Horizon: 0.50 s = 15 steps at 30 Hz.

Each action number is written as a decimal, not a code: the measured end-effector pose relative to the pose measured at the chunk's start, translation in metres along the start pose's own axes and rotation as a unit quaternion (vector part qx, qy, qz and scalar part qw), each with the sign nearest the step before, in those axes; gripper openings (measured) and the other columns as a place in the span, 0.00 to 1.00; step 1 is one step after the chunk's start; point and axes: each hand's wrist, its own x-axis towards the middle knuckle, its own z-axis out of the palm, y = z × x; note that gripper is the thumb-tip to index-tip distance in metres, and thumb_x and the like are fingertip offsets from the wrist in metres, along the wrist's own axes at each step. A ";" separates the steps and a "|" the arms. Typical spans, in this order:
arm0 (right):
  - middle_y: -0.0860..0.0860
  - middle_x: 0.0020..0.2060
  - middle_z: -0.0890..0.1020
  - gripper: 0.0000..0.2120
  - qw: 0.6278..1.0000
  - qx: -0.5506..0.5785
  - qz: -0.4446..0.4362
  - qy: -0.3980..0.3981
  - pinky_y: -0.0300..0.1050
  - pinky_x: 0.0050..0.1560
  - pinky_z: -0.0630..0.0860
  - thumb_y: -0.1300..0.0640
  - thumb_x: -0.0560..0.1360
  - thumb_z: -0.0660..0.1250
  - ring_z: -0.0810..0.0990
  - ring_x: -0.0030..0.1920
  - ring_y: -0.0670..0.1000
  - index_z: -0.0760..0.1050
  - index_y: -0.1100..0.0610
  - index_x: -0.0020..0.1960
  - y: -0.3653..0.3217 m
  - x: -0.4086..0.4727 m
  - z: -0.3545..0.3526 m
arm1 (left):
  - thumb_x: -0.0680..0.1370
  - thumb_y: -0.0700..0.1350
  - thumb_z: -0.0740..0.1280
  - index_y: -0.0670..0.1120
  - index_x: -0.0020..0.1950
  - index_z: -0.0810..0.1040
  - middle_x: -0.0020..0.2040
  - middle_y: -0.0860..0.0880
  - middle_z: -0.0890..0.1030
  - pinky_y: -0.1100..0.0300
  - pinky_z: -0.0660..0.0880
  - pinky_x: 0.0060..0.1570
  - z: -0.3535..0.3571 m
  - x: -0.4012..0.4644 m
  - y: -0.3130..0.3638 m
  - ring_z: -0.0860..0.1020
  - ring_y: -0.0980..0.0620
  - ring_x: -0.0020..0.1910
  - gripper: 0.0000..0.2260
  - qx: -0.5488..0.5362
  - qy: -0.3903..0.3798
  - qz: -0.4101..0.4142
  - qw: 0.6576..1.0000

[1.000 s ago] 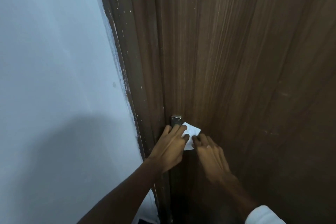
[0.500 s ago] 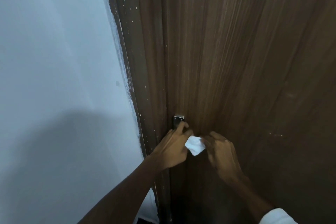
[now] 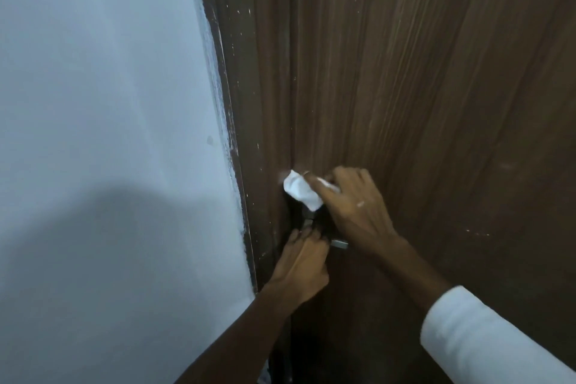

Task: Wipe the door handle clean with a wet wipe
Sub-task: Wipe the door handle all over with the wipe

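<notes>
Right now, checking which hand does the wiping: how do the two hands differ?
The right hand pinches the white wipe; the left hand holds no wipe. The right hand sits higher against the door; the left is lower, at the metal handle. A white sleeve shows on the right arm only. Both are at the door's edge.

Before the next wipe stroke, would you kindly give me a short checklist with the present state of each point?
1. Wipe in the right hand's grip: ok.
2. Wipe on the metal fitting, at its top: ok.
3. Left hand steadying the handle lower down: ok.
4. Hands clear of each other: ok.
5. Handle surface already clean: cannot tell, mostly hidden.
6. Wipe still wet: cannot tell.
</notes>
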 end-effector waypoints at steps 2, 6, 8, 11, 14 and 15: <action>0.58 0.48 0.78 0.19 0.991 -0.018 -0.101 -0.083 0.55 0.51 0.72 0.62 0.82 0.55 0.76 0.46 0.58 0.72 0.61 0.71 0.001 -0.015 0.025 | 0.69 0.39 0.76 0.41 0.64 0.80 0.64 0.40 0.81 0.43 0.73 0.69 0.007 -0.006 0.005 0.79 0.38 0.64 0.23 0.032 0.041 -0.007 0.999; 0.60 0.55 0.77 0.27 0.972 -0.060 -0.140 -0.180 0.56 0.54 0.72 0.57 0.75 0.71 0.76 0.51 0.58 0.71 0.60 0.72 0.015 -0.044 0.051 | 0.55 0.48 0.85 0.46 0.60 0.84 0.61 0.44 0.84 0.43 0.80 0.59 0.021 -0.014 0.011 0.83 0.42 0.60 0.34 0.073 0.028 -0.047 0.996; 0.60 0.55 0.76 0.28 0.969 -0.059 -0.150 -0.185 0.56 0.53 0.73 0.55 0.74 0.72 0.75 0.51 0.58 0.70 0.59 0.72 0.017 -0.046 0.052 | 0.55 0.47 0.86 0.46 0.63 0.83 0.64 0.44 0.82 0.41 0.78 0.61 0.025 -0.016 0.010 0.82 0.42 0.63 0.36 0.061 0.036 -0.053 0.996; 0.59 0.54 0.77 0.26 0.970 -0.049 -0.161 -0.173 0.55 0.51 0.73 0.56 0.75 0.71 0.75 0.50 0.58 0.71 0.61 0.71 0.015 -0.043 0.052 | 0.57 0.47 0.85 0.46 0.65 0.82 0.65 0.44 0.82 0.41 0.78 0.62 0.025 -0.017 0.008 0.81 0.42 0.64 0.37 0.064 0.037 -0.058 0.996; 0.59 0.53 0.78 0.26 0.969 -0.031 -0.162 -0.186 0.53 0.48 0.75 0.58 0.74 0.73 0.76 0.49 0.57 0.72 0.60 0.70 0.014 -0.045 0.051 | 0.64 0.44 0.81 0.46 0.70 0.78 0.69 0.45 0.80 0.43 0.74 0.67 0.024 -0.022 -0.001 0.79 0.44 0.68 0.35 0.042 0.059 -0.034 0.997; 0.58 0.53 0.78 0.27 0.968 -0.011 -0.150 -0.201 0.51 0.47 0.75 0.58 0.73 0.74 0.76 0.48 0.56 0.73 0.59 0.70 0.013 -0.046 0.050 | 0.65 0.42 0.80 0.46 0.70 0.78 0.68 0.46 0.81 0.45 0.74 0.68 0.023 -0.025 -0.005 0.79 0.45 0.67 0.34 0.028 0.073 -0.024 0.997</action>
